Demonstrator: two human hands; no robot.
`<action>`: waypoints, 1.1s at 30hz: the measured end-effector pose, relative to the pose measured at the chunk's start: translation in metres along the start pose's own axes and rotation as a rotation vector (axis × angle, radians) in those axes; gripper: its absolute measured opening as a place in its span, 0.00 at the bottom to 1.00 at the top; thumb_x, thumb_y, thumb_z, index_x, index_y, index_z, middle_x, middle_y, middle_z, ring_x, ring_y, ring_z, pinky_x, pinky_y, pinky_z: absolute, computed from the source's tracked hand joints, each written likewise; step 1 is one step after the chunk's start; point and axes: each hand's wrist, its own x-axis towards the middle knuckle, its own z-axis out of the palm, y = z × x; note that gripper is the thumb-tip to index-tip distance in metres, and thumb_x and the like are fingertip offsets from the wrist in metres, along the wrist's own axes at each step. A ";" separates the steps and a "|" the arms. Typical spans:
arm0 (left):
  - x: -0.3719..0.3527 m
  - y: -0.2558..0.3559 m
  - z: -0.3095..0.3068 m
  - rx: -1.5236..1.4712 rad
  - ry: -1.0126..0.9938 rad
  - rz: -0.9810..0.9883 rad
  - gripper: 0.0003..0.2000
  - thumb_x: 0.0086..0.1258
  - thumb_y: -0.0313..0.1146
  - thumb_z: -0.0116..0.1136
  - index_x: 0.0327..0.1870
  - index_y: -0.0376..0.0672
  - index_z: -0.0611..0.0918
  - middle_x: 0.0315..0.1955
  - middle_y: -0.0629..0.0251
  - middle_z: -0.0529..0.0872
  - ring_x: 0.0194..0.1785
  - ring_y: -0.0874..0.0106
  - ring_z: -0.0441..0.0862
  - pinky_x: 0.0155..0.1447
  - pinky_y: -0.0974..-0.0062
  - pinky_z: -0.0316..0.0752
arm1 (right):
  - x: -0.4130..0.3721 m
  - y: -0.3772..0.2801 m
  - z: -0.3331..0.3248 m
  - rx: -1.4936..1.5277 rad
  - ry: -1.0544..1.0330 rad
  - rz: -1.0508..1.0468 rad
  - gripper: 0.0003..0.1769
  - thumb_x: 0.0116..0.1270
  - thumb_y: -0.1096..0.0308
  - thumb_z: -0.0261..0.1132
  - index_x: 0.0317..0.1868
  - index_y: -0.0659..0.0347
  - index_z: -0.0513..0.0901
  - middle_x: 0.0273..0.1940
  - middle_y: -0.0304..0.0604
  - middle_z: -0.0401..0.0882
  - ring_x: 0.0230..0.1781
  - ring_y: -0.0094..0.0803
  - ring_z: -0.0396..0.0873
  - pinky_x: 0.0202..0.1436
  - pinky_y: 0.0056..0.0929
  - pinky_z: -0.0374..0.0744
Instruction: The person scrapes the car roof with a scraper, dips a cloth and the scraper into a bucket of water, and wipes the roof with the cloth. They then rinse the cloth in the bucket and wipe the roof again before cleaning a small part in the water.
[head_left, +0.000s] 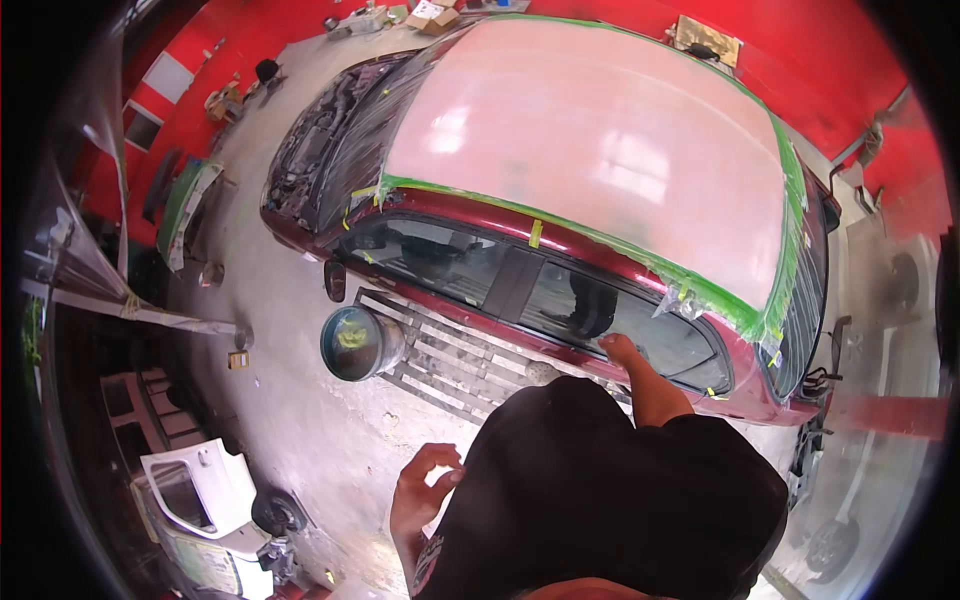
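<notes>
A car stands side-on before me, its roof (pixel 560 110) pale pink and edged with green masking tape (pixel 450 190). My left hand (pixel 425 490) hangs low beside my black shirt, fingers loosely curled, thumb apart from them, nothing in it. Reaching forward, my right hand (pixel 620 348) overlaps the lower part of the rear side window (pixel 640 320); its fingers are foreshortened, and I cannot tell whether they hold anything. Crumpled clear plastic (pixel 683 300) hangs from the taped roof edge above that hand. Yellow tape (pixel 536 234) sticks to the dark red door frame.
A slatted platform (pixel 450 350) lies along the car's side, with a bucket (pixel 372 345) at its left end. A white car door (pixel 235 480) stands at lower left. Plastic sheeting (pixel 70 240) hangs on the left; boxes (pixel 432 15) sit by the red wall.
</notes>
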 end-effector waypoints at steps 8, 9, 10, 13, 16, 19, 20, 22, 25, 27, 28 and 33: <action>-0.037 0.009 -0.002 -0.122 -0.035 -0.284 0.04 0.66 0.25 0.55 0.35 0.38 0.82 0.36 0.62 0.81 0.44 0.70 0.77 0.52 0.75 0.69 | -0.013 -0.011 -0.005 0.033 -0.006 0.079 0.26 0.59 0.49 0.65 0.45 0.64 0.82 0.40 0.56 0.83 0.41 0.46 0.82 0.47 0.40 0.77; -0.044 0.002 -0.009 -0.093 -0.057 -0.307 0.04 0.66 0.25 0.55 0.35 0.37 0.82 0.35 0.62 0.81 0.44 0.70 0.77 0.51 0.75 0.70 | -0.018 -0.017 -0.010 0.028 -0.008 0.076 0.26 0.59 0.49 0.65 0.45 0.64 0.82 0.40 0.56 0.83 0.41 0.46 0.82 0.47 0.40 0.77; -0.049 -0.002 -0.012 -0.064 -0.077 -0.333 0.04 0.66 0.25 0.54 0.34 0.37 0.82 0.35 0.63 0.81 0.43 0.71 0.77 0.50 0.75 0.70 | -0.022 -0.023 -0.012 0.043 -0.022 0.104 0.25 0.59 0.49 0.66 0.44 0.64 0.82 0.38 0.55 0.83 0.40 0.46 0.82 0.46 0.40 0.77; -0.053 -0.001 -0.011 -0.140 -0.041 -0.237 0.06 0.65 0.26 0.55 0.38 0.38 0.83 0.40 0.62 0.81 0.48 0.69 0.76 0.54 0.75 0.69 | -0.016 -0.014 -0.007 0.059 -0.002 0.106 0.22 0.59 0.51 0.66 0.42 0.63 0.83 0.34 0.54 0.84 0.36 0.44 0.82 0.42 0.41 0.77; -0.038 0.034 0.003 -0.188 0.010 -0.137 0.09 0.65 0.26 0.56 0.44 0.39 0.83 0.46 0.61 0.79 0.55 0.68 0.74 0.61 0.75 0.65 | 0.006 0.012 0.003 0.023 0.003 0.059 0.20 0.61 0.53 0.66 0.44 0.61 0.82 0.33 0.49 0.82 0.30 0.40 0.80 0.32 0.39 0.78; -0.021 0.017 0.011 -0.199 -0.073 -0.057 0.11 0.66 0.26 0.56 0.48 0.40 0.82 0.51 0.62 0.77 0.60 0.66 0.71 0.66 0.74 0.61 | 0.004 0.009 0.004 0.002 -0.068 0.071 0.19 0.62 0.56 0.65 0.48 0.59 0.82 0.33 0.46 0.80 0.26 0.35 0.78 0.24 0.37 0.77; -0.015 0.019 0.013 -0.124 -0.080 -0.026 0.11 0.65 0.24 0.58 0.47 0.40 0.82 0.51 0.62 0.78 0.60 0.67 0.71 0.65 0.73 0.63 | -0.003 -0.002 0.001 0.026 -0.096 0.107 0.18 0.63 0.56 0.65 0.48 0.59 0.82 0.33 0.45 0.80 0.26 0.35 0.78 0.23 0.37 0.77; -0.016 0.009 0.010 -0.117 -0.089 -0.027 0.11 0.63 0.23 0.59 0.46 0.40 0.82 0.50 0.63 0.79 0.58 0.67 0.73 0.65 0.74 0.64 | -0.014 -0.014 0.004 0.059 -0.055 0.084 0.17 0.61 0.57 0.66 0.44 0.60 0.83 0.31 0.48 0.82 0.26 0.37 0.80 0.27 0.38 0.78; -0.028 0.001 0.001 -0.125 -0.081 -0.064 0.10 0.61 0.20 0.61 0.43 0.40 0.83 0.46 0.63 0.81 0.53 0.67 0.76 0.62 0.73 0.65 | -0.008 -0.013 0.003 0.077 -0.046 0.049 0.16 0.62 0.57 0.65 0.45 0.59 0.83 0.31 0.48 0.82 0.26 0.37 0.79 0.26 0.37 0.76; -0.036 -0.001 -0.010 -0.140 -0.060 -0.103 0.10 0.59 0.19 0.62 0.41 0.39 0.83 0.44 0.63 0.82 0.50 0.68 0.78 0.60 0.73 0.67 | -0.006 -0.011 0.003 0.062 -0.084 0.037 0.17 0.63 0.58 0.64 0.49 0.57 0.82 0.33 0.44 0.80 0.24 0.34 0.77 0.21 0.35 0.75; -0.040 -0.001 -0.017 -0.076 -0.099 -0.029 0.09 0.58 0.18 0.62 0.39 0.39 0.83 0.41 0.63 0.82 0.48 0.69 0.79 0.58 0.72 0.68 | -0.015 -0.022 -0.003 0.052 -0.085 0.076 0.17 0.63 0.58 0.64 0.49 0.57 0.82 0.32 0.43 0.80 0.24 0.34 0.77 0.20 0.35 0.74; -0.055 0.003 -0.033 -0.137 0.025 -0.012 0.05 0.58 0.17 0.62 0.32 0.37 0.81 0.34 0.61 0.82 0.46 0.69 0.79 0.53 0.73 0.70 | -0.008 -0.025 -0.004 0.043 -0.079 0.121 0.15 0.63 0.59 0.63 0.47 0.57 0.82 0.29 0.42 0.78 0.22 0.32 0.75 0.19 0.33 0.72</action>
